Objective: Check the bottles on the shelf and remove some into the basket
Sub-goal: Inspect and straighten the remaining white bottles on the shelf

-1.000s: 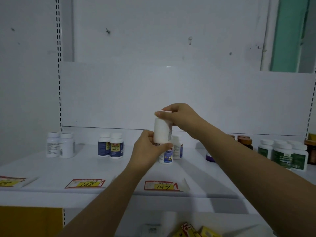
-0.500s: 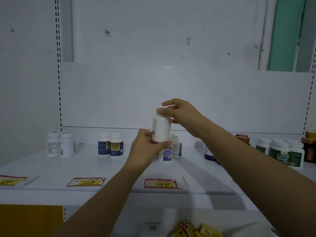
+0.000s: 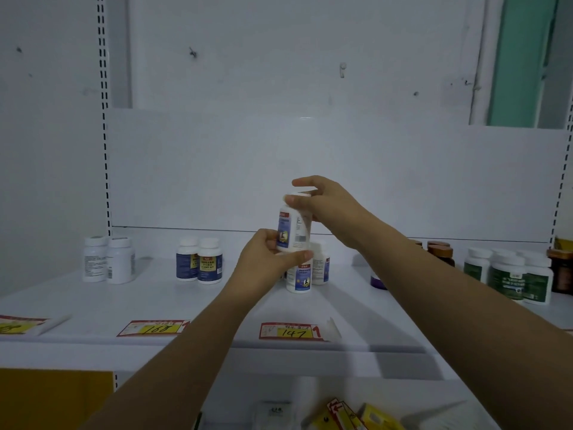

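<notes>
Above the middle of the white shelf point(image 3: 124, 305), clear of its surface, I hold one pill bottle point(image 3: 291, 231) near upright. My L hand point(image 3: 266, 259) wraps the lower half: fingers curl round the left side, thumb lies across the bottom front edge. My R hand point(image 3: 328, 203) comes in from the right & pinches the white cap point(image 3: 300, 196) btw the thumb in front and fingers behind. The index finger sticks out straight above the cap; can't tell if it touches. The bottle's white w/ a blue label, a yellow patch low on the left face, and the barcode side turned to me. Print's too small to read.

Just below & behind it, 2 matching bottles point(image 3: 299, 279) stand close together on the shelf, partly hidden by my L hand. Further left is a pair of blue-label bottles point(image 3: 210, 263) side by side. Near the left upright are 2 white bottles w/ pale labels point(image 3: 121, 262).

Right of my R forearm:
- a purple-based container point(image 3: 377, 281), mostly hidden
- brown-lidded jars point(image 3: 440, 252) at the back
- a cluster of green-label bottles point(image 3: 508, 277) w/ white caps

At the shelf's front edge lie 2 price tags w/ yellow fields, handwritten 168 point(image 3: 155, 328) & 147 point(image 3: 291, 331). On the lower shelf, at the bottom of view, sit yellow cartons point(image 3: 372, 415).
</notes>
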`<state>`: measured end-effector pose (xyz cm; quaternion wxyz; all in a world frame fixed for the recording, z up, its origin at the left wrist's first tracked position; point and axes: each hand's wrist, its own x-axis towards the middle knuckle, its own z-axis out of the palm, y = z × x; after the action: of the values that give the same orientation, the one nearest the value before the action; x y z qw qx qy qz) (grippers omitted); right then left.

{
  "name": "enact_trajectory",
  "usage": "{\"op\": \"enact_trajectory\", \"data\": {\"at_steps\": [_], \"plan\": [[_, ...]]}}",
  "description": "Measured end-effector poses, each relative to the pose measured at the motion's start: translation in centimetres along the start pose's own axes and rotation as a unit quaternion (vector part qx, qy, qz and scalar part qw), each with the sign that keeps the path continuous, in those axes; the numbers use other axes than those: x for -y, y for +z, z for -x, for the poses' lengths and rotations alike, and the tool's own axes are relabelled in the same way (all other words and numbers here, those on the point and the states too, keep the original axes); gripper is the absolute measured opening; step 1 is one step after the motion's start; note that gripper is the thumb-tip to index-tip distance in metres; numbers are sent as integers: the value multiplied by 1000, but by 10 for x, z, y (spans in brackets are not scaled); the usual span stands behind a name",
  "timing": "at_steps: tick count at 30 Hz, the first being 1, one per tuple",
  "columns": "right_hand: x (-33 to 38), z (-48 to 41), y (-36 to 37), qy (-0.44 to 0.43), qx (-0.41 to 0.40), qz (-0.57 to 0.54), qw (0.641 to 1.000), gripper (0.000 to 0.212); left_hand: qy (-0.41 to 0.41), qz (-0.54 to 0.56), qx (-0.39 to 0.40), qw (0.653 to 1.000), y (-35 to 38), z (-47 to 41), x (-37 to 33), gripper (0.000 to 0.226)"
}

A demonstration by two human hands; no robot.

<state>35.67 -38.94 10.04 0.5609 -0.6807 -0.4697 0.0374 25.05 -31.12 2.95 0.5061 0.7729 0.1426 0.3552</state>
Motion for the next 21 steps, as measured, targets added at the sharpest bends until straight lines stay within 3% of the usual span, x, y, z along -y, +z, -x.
{"op": "enact_trajectory", "data": {"at_steps": [6,9,11,17,21], "plan": [[-3,0,-1,-1,50,-50,997,48,18,-16,17,1000,-4,-10,2,47],[-7,-6,4,9,15,28,999,61,23,-19,-10,999,-1,-14,3,43],[-8,-9,6,9,-9,45,999,59,22,-17,-16,999,1,-16,3,42],[-5,-10,2,4,10,-27,1000,47,16,-26,28,999,-3,-19,1,45],[-3,-11,4,21,39,-36,998,56,22,-24,-3,999,-4,-18,3,45]]}}
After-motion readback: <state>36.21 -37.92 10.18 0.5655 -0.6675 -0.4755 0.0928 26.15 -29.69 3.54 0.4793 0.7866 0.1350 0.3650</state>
